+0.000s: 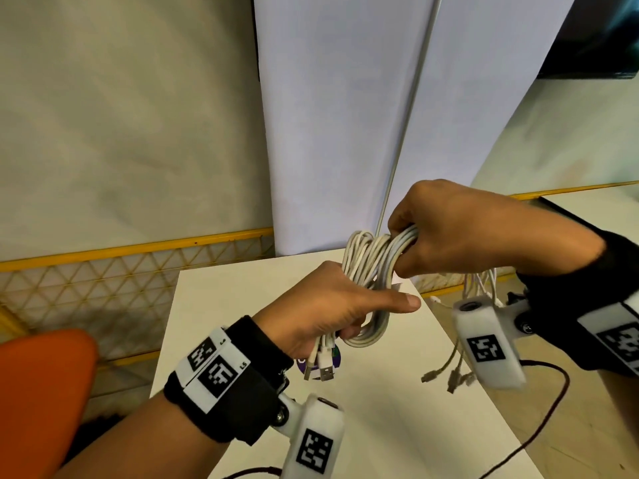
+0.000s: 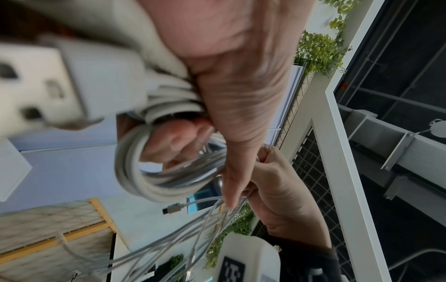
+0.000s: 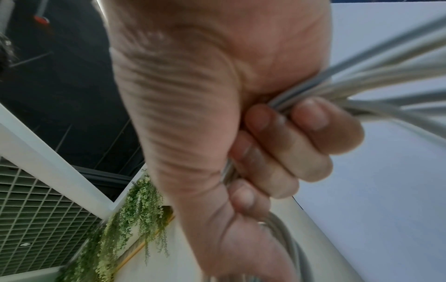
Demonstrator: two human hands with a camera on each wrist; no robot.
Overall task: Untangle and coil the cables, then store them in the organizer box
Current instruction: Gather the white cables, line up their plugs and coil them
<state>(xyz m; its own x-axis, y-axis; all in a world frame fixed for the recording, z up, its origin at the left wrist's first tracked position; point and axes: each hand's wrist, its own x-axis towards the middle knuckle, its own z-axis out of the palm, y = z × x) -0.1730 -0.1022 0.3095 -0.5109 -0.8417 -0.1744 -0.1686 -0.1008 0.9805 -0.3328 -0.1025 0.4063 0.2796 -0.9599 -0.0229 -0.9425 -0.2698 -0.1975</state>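
Below my fingers I see the pale rectangular tabletop [image 1: 262,340]. Above it, the bundle of coiled white cables [image 1: 371,267] hangs between both hands. My right hand [image 1: 477,229] clenches the coil's upper loops, fingers [image 3: 311,137] wrapped round the strands. My left hand [image 1: 325,312] grasps the lower loops, thumb extended. Silver USB plugs [image 1: 320,369] dangle just under the left fingers.

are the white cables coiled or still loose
Mostly coiled: the white cables form a looped bundle gripped by both hands, with the connector ends dangling loose.
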